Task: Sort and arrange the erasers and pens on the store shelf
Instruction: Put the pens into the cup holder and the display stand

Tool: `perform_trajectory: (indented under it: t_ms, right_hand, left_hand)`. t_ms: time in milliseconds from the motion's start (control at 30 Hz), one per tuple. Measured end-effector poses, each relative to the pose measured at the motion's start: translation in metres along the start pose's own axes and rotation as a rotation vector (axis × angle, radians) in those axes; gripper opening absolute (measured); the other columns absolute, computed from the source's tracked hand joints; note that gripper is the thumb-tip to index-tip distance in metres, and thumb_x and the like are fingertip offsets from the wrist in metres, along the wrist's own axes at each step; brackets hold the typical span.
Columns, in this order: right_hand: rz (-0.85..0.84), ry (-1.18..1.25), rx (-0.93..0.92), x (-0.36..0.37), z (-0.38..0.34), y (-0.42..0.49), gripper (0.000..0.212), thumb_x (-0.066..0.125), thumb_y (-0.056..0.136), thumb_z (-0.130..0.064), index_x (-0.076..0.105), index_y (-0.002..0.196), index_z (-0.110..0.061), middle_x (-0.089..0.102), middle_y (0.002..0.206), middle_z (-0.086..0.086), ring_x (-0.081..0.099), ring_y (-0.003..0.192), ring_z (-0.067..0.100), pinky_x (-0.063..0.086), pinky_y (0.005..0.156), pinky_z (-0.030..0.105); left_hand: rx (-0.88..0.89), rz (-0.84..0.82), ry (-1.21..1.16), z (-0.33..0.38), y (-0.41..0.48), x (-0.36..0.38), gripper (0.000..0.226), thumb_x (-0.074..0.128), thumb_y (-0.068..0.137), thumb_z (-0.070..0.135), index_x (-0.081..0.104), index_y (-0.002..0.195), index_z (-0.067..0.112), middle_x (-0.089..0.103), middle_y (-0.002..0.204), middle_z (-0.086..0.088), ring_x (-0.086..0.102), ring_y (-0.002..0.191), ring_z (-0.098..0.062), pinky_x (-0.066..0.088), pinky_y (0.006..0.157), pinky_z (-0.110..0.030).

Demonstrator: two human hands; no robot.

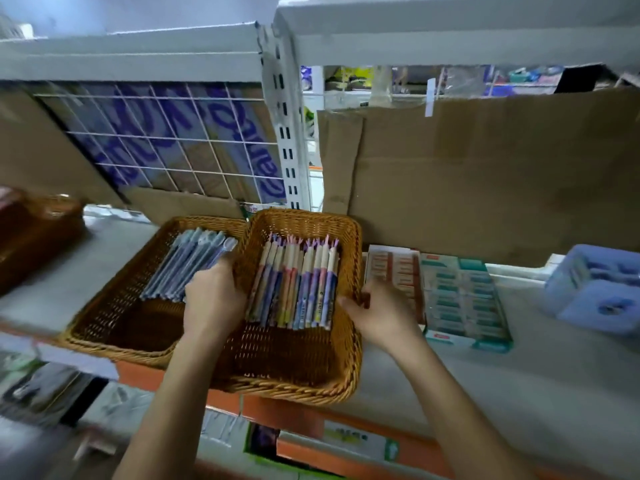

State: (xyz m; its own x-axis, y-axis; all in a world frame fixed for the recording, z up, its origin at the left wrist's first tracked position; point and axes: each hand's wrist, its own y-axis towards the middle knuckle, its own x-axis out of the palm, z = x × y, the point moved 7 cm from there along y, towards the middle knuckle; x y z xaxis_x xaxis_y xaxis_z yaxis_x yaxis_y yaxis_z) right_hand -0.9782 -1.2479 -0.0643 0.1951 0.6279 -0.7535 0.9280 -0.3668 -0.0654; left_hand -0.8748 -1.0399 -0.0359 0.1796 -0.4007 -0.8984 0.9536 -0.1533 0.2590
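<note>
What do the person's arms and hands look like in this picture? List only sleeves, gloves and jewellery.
The left hand and right hand are both bare, with no gloves. No ring, watch or bracelet shows. Both arms are uncovered down to the picture's edge; no sleeve is in view.

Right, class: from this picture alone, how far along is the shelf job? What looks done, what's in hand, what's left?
Done: blue pens lie bundled in the left basket, mixed-colour pens in the right basket, erasers in a teal box and a red box. In hand: the left hand and right hand grip the right basket's sides; it overlaps its neighbour. Left: probably seating that basket squarely.
</note>
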Motion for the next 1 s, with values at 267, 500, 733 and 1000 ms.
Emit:
perform_trajectory:
  t_ms: [267,500,733,1000]
  right_hand:
    - [-0.042,-0.164,0.029,0.01,0.017,-0.001,0.03,0.055,0.09,-0.046,0.048,0.069,-0.025,0.052,0.064,-0.01,0.049,0.057,-0.001,0.028,0.046,0.018]
    - [0.227,-0.336,-0.052,-0.001,-0.015,0.006,0.03,0.052,0.093,-0.039,0.053,0.112,-0.016,0.054,0.108,0.002,0.052,0.102,0.019,0.045,0.08,0.028]
    - [0.037,-0.562,-0.191,0.054,-0.038,0.027,0.035,0.05,0.089,-0.005,0.052,0.123,-0.007,0.049,0.126,0.013,0.041,0.12,0.032,0.039,0.095,0.038]
    - [0.1,-0.469,-0.217,0.054,-0.031,0.028,0.028,0.047,0.088,-0.006,0.057,0.114,-0.01,0.055,0.117,0.009,0.046,0.111,0.027,0.038,0.093,0.034]
  left_hand:
    - [0.088,-0.057,-0.085,0.0,0.007,0.035,0.028,0.055,0.088,0.009,0.061,0.115,0.01,0.069,0.083,-0.011,0.064,0.072,-0.031,0.046,0.059,-0.032]
    - [0.175,-0.06,0.006,0.026,0.009,0.039,0.028,0.053,0.089,0.012,0.061,0.115,0.009,0.054,0.122,-0.014,0.046,0.115,-0.034,0.041,0.097,-0.041]
    - [0.077,-0.442,0.439,0.06,-0.008,0.087,0.048,0.044,0.098,0.033,0.037,0.134,0.003,0.043,0.131,-0.018,0.041,0.12,-0.032,0.045,0.087,-0.034]
    - [0.003,-0.564,0.322,0.056,-0.013,0.096,0.054,0.057,0.091,0.033,0.04,0.133,0.003,0.039,0.133,-0.018,0.041,0.122,-0.033,0.044,0.094,-0.035]
